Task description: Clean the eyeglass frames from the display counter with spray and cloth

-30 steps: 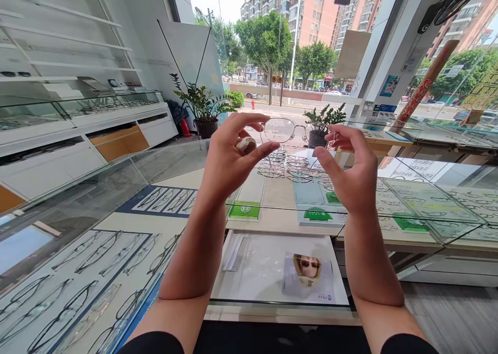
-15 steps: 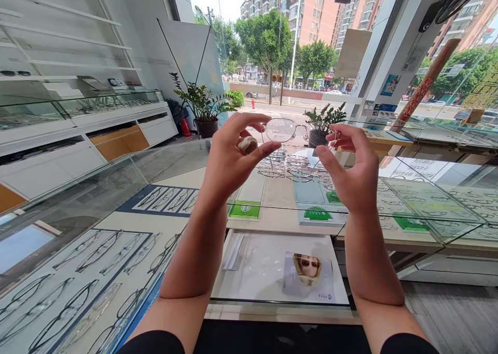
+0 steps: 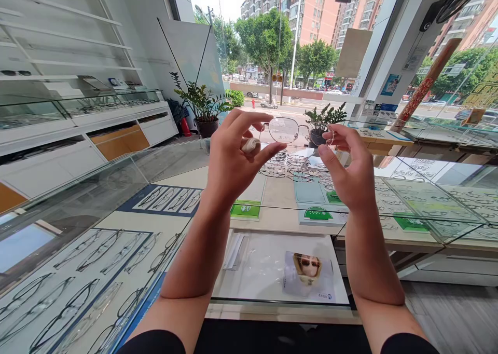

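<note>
A pair of thin-rimmed glasses [image 3: 284,130] is held up in the air above the glass counter, between my two hands. My left hand [image 3: 238,154] pinches the left side of the frame with thumb and fingers, and a rolled whitish cloth [image 3: 251,146] is tucked in its curled fingers. My right hand [image 3: 350,164] has its thumb and fingers closed round the right side of the glasses. The lenses are clear, with small print on the visible left one.
Below is a glass display counter [image 3: 155,159] with rows of glasses inside. Under my forearms lies a white tray [image 3: 260,286] with a printed card [image 3: 308,273]. Potted plants [image 3: 206,110] stand beyond the counter, before the window.
The glasses have shifted slightly right and turned a little. My left hand has moved slightly with them, and my right hand has come slightly inward.
</note>
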The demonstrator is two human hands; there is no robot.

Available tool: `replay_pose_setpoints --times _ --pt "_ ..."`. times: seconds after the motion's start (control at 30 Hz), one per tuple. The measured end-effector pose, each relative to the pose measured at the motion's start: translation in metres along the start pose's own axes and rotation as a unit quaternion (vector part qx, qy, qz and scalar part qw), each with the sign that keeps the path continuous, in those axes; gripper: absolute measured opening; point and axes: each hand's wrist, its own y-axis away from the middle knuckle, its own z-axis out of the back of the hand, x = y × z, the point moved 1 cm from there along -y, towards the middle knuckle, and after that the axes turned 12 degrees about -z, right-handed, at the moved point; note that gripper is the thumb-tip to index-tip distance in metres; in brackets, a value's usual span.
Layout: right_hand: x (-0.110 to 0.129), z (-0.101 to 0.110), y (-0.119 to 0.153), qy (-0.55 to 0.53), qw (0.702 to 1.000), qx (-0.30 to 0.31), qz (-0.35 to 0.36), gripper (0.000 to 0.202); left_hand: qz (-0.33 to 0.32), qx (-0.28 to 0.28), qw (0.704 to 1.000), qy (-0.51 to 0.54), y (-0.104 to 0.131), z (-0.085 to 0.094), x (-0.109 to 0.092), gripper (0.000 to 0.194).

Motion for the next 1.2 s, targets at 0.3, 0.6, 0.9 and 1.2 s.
replay_pose_setpoints --times 0.3,0.6,0.9,1.2 --pt "-0.003 -0.001 -0.001 -0.003 1.000 0.001 -0.003 0.040 -0.008 -0.002 1.000 -0.015 0.001 -0.001 0.000 0.055" --pt "-0.005 -0.004 -0.001 0.036 0.995 -0.065 0.073 0.045 -0.063 -0.023 0.998 0.010 0.008 -0.019 0.032 0.063" --pt "-0.001 -0.003 -0.001 0.085 0.984 -0.096 0.121 0.046 -0.053 -0.025 0.998 0.028 0.011 -0.026 0.035 0.068" --pt "0.001 -0.003 -0.001 0.089 0.980 -0.110 0.140 0.045 -0.055 -0.042 0.998 -0.011 0.011 -0.027 0.034 0.069"
